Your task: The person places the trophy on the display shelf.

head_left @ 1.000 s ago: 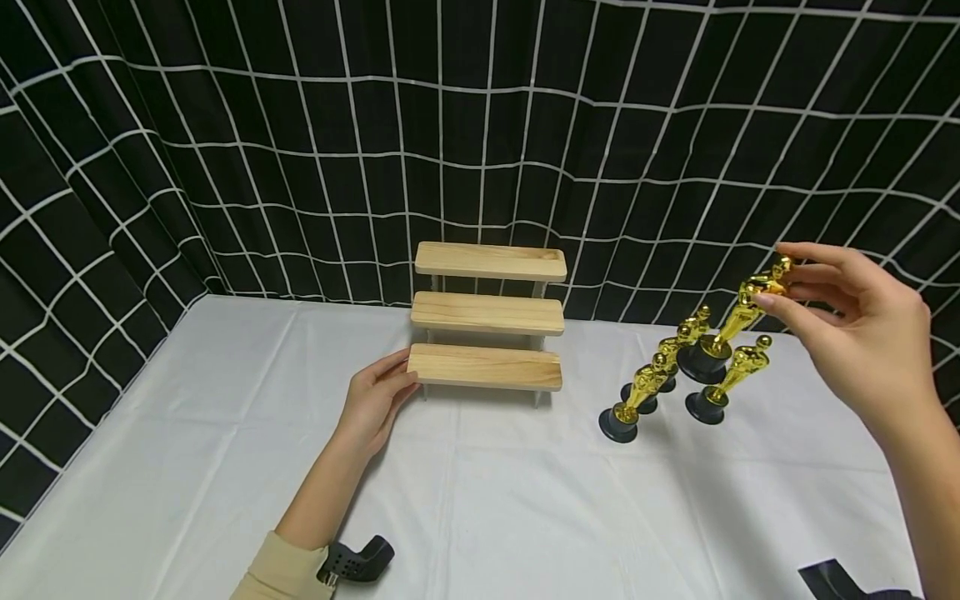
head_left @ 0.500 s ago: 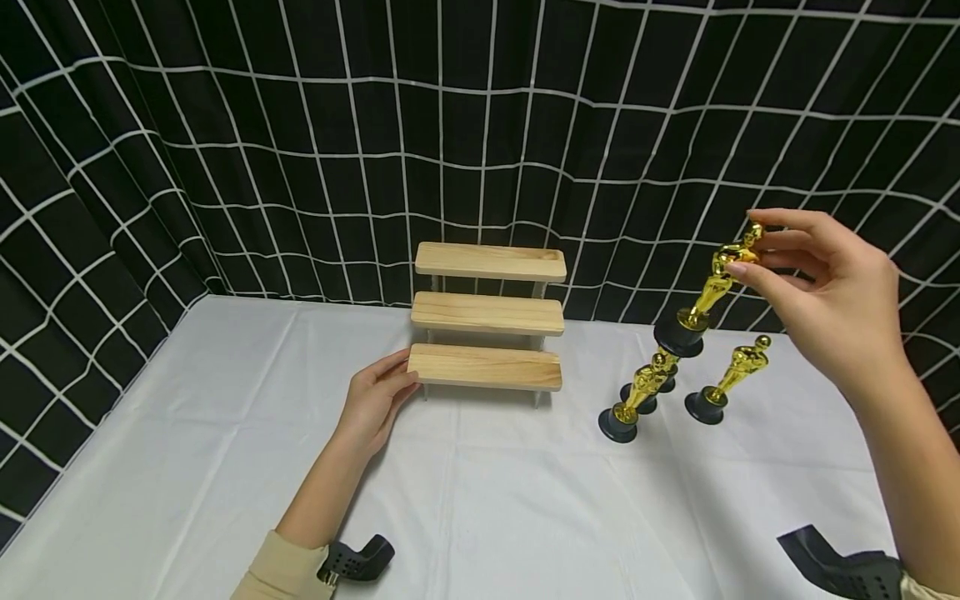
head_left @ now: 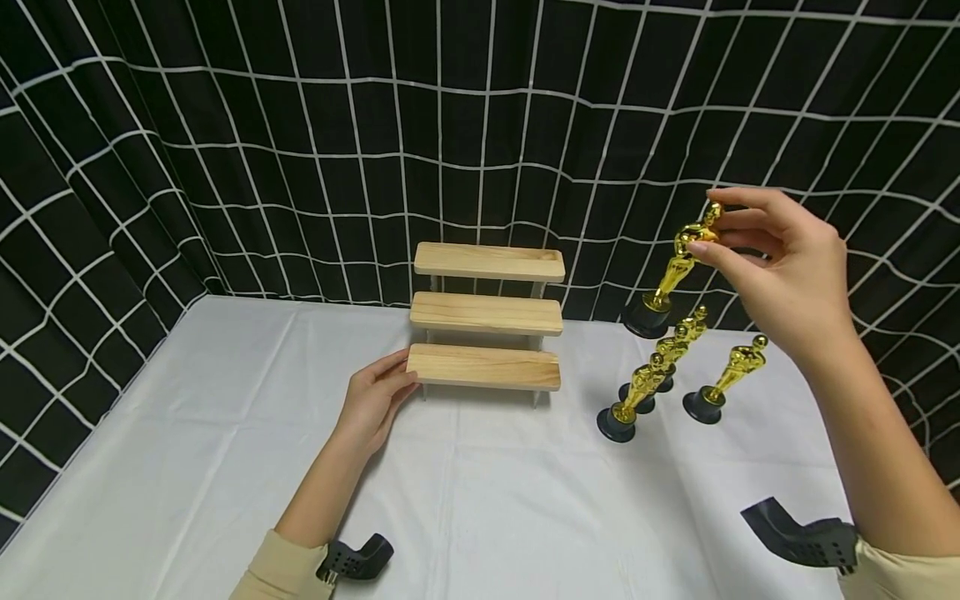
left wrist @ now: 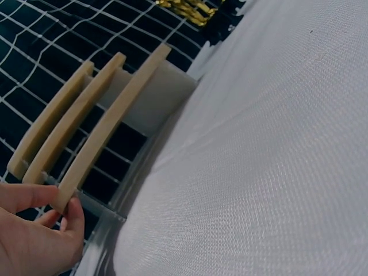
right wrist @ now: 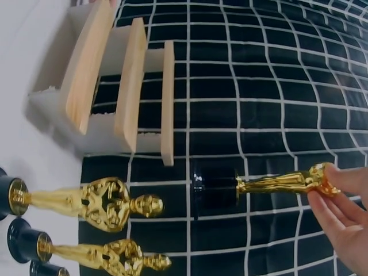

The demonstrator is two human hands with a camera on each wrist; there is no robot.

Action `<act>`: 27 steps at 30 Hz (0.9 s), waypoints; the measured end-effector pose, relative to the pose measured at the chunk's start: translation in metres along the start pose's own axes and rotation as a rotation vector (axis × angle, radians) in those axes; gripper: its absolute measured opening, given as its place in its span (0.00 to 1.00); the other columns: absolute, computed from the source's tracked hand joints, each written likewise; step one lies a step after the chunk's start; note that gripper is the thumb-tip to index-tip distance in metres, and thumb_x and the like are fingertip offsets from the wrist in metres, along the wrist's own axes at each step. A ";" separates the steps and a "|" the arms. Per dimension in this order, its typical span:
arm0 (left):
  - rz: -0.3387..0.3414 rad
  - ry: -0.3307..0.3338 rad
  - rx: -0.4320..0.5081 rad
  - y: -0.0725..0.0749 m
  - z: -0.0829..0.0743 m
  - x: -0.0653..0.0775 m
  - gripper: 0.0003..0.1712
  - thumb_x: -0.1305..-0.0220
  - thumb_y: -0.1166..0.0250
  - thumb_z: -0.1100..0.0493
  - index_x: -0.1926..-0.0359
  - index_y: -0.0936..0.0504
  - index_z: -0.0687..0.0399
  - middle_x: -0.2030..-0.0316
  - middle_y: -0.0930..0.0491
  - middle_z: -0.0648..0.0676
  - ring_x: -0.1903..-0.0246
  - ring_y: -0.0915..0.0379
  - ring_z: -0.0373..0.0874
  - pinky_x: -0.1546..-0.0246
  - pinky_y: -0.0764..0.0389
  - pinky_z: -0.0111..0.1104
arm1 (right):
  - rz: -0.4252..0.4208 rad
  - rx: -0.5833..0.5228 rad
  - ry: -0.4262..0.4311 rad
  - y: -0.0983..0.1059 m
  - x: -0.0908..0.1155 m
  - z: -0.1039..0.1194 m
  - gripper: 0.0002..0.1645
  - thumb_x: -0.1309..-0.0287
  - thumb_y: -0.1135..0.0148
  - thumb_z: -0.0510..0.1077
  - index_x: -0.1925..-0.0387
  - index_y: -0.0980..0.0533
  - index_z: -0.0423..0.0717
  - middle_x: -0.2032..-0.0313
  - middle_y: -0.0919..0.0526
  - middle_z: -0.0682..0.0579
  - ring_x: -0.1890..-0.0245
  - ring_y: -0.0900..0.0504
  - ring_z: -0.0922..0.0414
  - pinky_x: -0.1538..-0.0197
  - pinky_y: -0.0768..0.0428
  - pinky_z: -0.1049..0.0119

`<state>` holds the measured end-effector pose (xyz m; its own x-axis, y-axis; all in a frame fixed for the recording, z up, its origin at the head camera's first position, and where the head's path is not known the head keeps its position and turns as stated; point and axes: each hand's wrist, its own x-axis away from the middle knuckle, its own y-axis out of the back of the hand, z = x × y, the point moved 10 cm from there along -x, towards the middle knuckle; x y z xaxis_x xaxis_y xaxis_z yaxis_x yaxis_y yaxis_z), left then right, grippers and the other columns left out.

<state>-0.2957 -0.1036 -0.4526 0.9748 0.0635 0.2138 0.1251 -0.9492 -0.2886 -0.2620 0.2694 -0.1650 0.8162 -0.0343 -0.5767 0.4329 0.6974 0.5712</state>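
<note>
Probably to steady it, the left hand point(head_left: 373, 404) pinches the left end of the lowest shelf point(head_left: 486, 366) of the wooden stand point(head_left: 487, 311). Right of this, four gold statuettes point(head_left: 643, 386) rise upright from black bases point(head_left: 616, 426) on the white cloth point(head_left: 517, 500). Above them, the right hand point(head_left: 787, 268) pinches a fifth statuette point(head_left: 677, 268) by its upper body, seemingly so its base hangs free.

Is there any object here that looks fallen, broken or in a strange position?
Nothing stands out. The wooden stand is upright, gripped by the left hand; four golden statuettes stand on the white cloth; the right hand holds a fifth statuette.
</note>
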 end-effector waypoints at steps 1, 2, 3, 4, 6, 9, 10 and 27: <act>-0.001 0.000 0.000 0.000 0.000 0.000 0.30 0.29 0.42 0.77 0.27 0.31 0.74 0.32 0.28 0.69 0.40 0.25 0.50 0.47 0.14 0.22 | 0.003 -0.005 0.000 -0.002 -0.001 0.001 0.29 0.36 0.28 0.32 0.34 0.21 0.44 0.59 0.23 0.80 0.58 0.21 0.78 0.53 0.23 0.91; 0.000 0.000 0.001 0.000 0.000 0.000 0.30 0.29 0.42 0.77 0.27 0.31 0.74 0.32 0.28 0.69 0.39 0.25 0.50 0.47 0.14 0.23 | 0.007 -0.010 -0.001 -0.004 -0.002 0.002 0.30 0.36 0.28 0.32 0.33 0.21 0.44 0.59 0.23 0.79 0.58 0.21 0.78 0.53 0.23 0.91; 0.000 -0.001 0.001 0.000 0.000 0.000 0.30 0.29 0.42 0.77 0.27 0.31 0.74 0.33 0.28 0.70 0.39 0.25 0.51 0.46 0.14 0.23 | 0.010 -0.013 -0.003 -0.006 -0.003 0.003 0.30 0.36 0.28 0.32 0.33 0.21 0.44 0.59 0.23 0.79 0.58 0.21 0.78 0.52 0.23 0.91; 0.000 -0.001 0.001 0.000 0.000 0.000 0.30 0.29 0.42 0.77 0.27 0.31 0.74 0.33 0.28 0.70 0.39 0.25 0.51 0.46 0.14 0.23 | 0.013 -0.016 -0.002 -0.009 -0.004 0.004 0.30 0.36 0.28 0.32 0.33 0.21 0.44 0.59 0.23 0.78 0.58 0.21 0.78 0.52 0.23 0.91; 0.003 -0.002 -0.001 0.000 0.000 0.000 0.30 0.29 0.42 0.77 0.27 0.31 0.74 0.33 0.28 0.70 0.38 0.26 0.53 0.45 0.14 0.24 | 0.020 -0.021 -0.001 -0.014 -0.006 0.006 0.30 0.36 0.28 0.32 0.33 0.21 0.44 0.59 0.23 0.76 0.58 0.21 0.79 0.52 0.23 0.91; 0.010 -0.001 -0.008 0.000 0.000 0.000 0.30 0.28 0.42 0.76 0.27 0.32 0.73 0.33 0.29 0.70 0.36 0.27 0.54 0.43 0.15 0.24 | 0.031 -0.026 0.004 -0.022 -0.010 0.011 0.30 0.36 0.28 0.33 0.33 0.21 0.44 0.57 0.20 0.70 0.58 0.21 0.79 0.52 0.22 0.90; 0.012 -0.001 -0.010 0.000 -0.001 0.000 0.30 0.28 0.42 0.76 0.27 0.32 0.73 0.33 0.29 0.70 0.35 0.27 0.55 0.43 0.15 0.24 | 0.033 -0.028 0.011 -0.025 -0.011 0.013 0.29 0.36 0.27 0.33 0.34 0.21 0.45 0.56 0.18 0.65 0.58 0.21 0.79 0.52 0.22 0.90; 0.010 0.003 -0.008 0.001 -0.002 0.002 0.30 0.27 0.42 0.75 0.26 0.32 0.74 0.32 0.30 0.70 0.34 0.28 0.57 0.41 0.16 0.25 | 0.065 -0.122 0.061 -0.067 -0.027 0.046 0.27 0.35 0.28 0.33 0.35 0.20 0.44 0.50 0.13 0.37 0.60 0.20 0.78 0.54 0.20 0.86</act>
<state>-0.2944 -0.1050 -0.4510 0.9754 0.0535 0.2137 0.1143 -0.9522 -0.2834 -0.2956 0.1911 -0.1611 0.8147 0.0549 -0.5773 0.3271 0.7785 0.5356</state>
